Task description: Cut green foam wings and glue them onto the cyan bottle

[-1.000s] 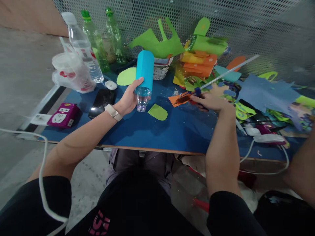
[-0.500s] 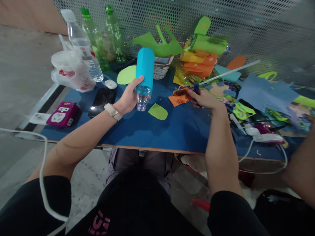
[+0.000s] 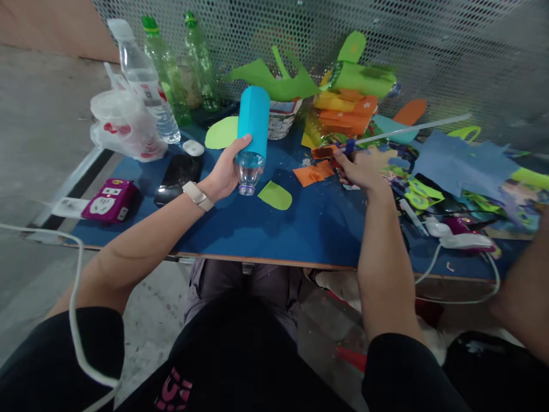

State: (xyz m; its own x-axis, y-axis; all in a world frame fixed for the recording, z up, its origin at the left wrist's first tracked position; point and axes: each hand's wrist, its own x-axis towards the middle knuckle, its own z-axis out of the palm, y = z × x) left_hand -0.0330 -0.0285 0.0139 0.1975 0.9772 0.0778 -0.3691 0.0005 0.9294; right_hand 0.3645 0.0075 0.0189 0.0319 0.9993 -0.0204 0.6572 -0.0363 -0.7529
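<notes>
My left hand [image 3: 226,170] is closed round a clear plastic bottle [image 3: 249,170], which is wrapped in blue paper [image 3: 253,114] and tilted with its neck towards me. Further right, my right hand [image 3: 359,169] grips what looks like a hot glue gun [image 3: 325,152], orange and dark blue. A long translucent glue stick [image 3: 416,127] juts out of it to the right. Just below the gun lies an orange paper scrap [image 3: 312,173]. A rounded green paper piece [image 3: 275,195] rests on the blue table [image 3: 266,234] between my hands.
Bottles [image 3: 148,86], a bagged cup [image 3: 124,123], a black phone [image 3: 178,178] and a purple power socket [image 3: 110,200] stand or lie at left. Behind are a woven basket [image 3: 281,123] and green paper cutouts [image 3: 278,83]. Paper scraps [image 3: 467,163] crowd the right, near another person's arm [image 3: 525,286].
My right hand has shifted the glue gun slightly up and right, off the orange scrap, and its stick now slants less steeply. My left hand and the bottle stay almost where they were.
</notes>
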